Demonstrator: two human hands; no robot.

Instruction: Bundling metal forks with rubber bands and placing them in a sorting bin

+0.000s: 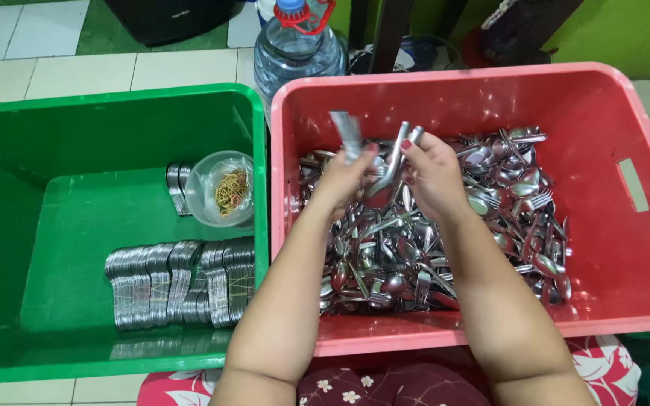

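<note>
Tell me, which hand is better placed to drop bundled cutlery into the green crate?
Probably the left hand: it holds cutlery on the side of the pink crate nearest the green crate. The right hand is farther off and would have to cross over.

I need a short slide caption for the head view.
Two hands lift cutlery over a pink crate of spoons and forks.

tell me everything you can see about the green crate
The green crate is a glossy plastic bin with sloping walls and a thick rim, open-topped, on a tiled floor, touching the pink crate on its right. Inside lie rows of bundled cutlery and a small clear bowl of rubber bands.
</note>
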